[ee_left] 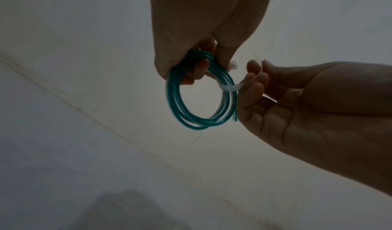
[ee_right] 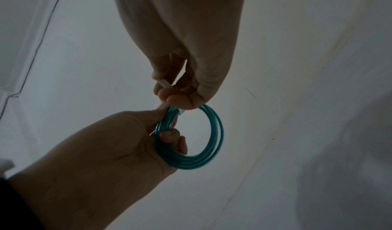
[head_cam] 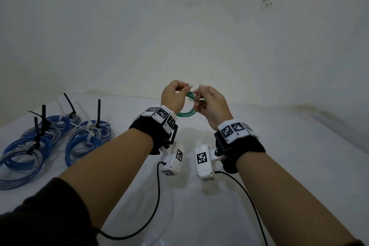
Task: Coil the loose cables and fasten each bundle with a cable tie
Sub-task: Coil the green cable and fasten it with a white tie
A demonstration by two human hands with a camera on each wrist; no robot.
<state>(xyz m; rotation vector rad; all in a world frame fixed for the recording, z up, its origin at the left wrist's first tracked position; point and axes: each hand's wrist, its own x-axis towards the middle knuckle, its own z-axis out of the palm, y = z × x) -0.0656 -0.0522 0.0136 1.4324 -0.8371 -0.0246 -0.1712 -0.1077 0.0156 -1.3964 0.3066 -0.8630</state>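
A small coil of green cable [head_cam: 186,113] [ee_left: 186,116] [ee_right: 214,141] hangs in the air between both hands, above the white table. My left hand [head_cam: 175,96] [ee_left: 191,65] [ee_right: 118,141] grips the coil's left side with curled fingers, and its thumb and forefinger hold the head of a white cable tie [head_cam: 191,85] [ee_left: 233,65]. The tie's strap [ee_left: 230,88] [ee_right: 166,84] passes around the coil's strands. My right hand [head_cam: 209,104] [ee_left: 254,82] [ee_right: 180,97] pinches the strap's free end beside the coil.
Several blue and clear cable coils [head_cam: 36,146], bound with black ties [head_cam: 39,136] and white ties [head_cam: 89,136], lie at the table's left. Black sensor leads [head_cam: 157,195] trail from the wrist cameras across the white table [head_cam: 279,146]. A white wall [head_cam: 179,26] stands close behind.
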